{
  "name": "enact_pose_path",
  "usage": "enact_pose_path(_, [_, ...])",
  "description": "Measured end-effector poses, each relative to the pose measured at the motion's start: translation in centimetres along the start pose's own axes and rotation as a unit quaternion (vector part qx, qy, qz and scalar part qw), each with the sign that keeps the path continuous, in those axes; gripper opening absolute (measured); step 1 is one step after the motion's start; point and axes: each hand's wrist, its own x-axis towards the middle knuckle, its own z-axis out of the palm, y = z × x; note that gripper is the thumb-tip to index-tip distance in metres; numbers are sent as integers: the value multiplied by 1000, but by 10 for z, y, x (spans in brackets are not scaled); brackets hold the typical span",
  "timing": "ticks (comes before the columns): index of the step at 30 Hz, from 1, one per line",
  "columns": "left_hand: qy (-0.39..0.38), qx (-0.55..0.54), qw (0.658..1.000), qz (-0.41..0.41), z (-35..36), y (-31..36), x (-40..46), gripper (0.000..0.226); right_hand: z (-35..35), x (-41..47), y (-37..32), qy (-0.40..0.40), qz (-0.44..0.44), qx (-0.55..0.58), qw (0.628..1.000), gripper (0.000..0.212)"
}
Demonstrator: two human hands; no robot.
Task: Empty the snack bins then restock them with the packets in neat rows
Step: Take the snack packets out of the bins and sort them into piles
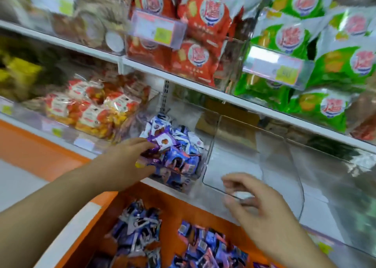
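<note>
- White shop shelving (203, 85) across the whole view, two tiers, clear bins along each tier; much of it blurred.
- Orange ledge (40, 145) below the lower tier, at the left and under the hands.
- Upper tier, right: green packets (335, 64) heaped in a clear bin, a price tag holder (277, 68) clipped to its front.
- Upper tier, middle: red packets (201, 33) stacked behind another tag holder (158, 28).
- Lower tier, left: orange-and-yellow bags (89, 111) lying in a clear bin.
- Lower tier, middle: clear bin (195, 186) holding a loose pile of small purple packets (177, 151), jumbled, not in rows.
- Just to the right of it: a clear bin (254, 162) with curved transparent walls, bare white shelf showing through.
- Bottom of view, on the orange surface: more small purple packets in two loose heaps, one left (136, 233), one right (209, 251).
- Left hand (130, 164) reaching into the purple pile, fingers curled around several packets, thumb underneath.
- Right hand (262, 208) motion-blurred in front of the curved bin's front edge, fingers loosely spread and slightly bent, holding nothing; contact with the bin's edge cannot be told.
</note>
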Motion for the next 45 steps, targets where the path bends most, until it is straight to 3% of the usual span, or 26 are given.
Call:
enact_pose_path(2, [-15, -1, 1000, -26, -1, -20, 2, 80, 22, 49, -32, -30, -48, -39, 998, 44])
enact_pose_path(5, [-27, -25, 999, -38, -2, -38, 2, 85, 64, 131, -59, -89, -97, -139, 982, 70])
enact_pose_path(10, [-7, -108, 993, -44, -6, -48, 3, 81, 134, 226, -56, -263, -38, -216, 940, 116])
enact_pose_path(14, [11, -146, 988, -43, -4, -55, 8, 79, 163, 260, -47, -294, -26, -313, 903, 105])
enact_pose_path(19, [13, -151, 988, -29, -7, -59, 10, 72, 173, 263, -39, -217, -72, -352, 908, 83])
enact_pose_path(27, [16, -141, 990, -17, -9, -54, 5, 65, 135, 246, -42, -90, -107, -202, 969, 59])
enact_pose_path(31, [21, -124, 992, -15, -12, -46, 2, 61, 100, 222, -65, -25, -48, -31, 998, 54])
enact_pose_path(34, [18, -99, 995, -10, -13, -36, -3, 58, 72, 191, -77, -2, -19, 122, 992, 57])
enact_pose_path(39, [16, -69, 997, 20, -14, -7, -11, 52, 30, 107, -64, -47, 53, 287, 955, 61])
enact_pose_path(45, [32, -49, 998, 39, -7, 55, -22, 44, -6, -7, 12, -29, 120, 251, 960, 68])
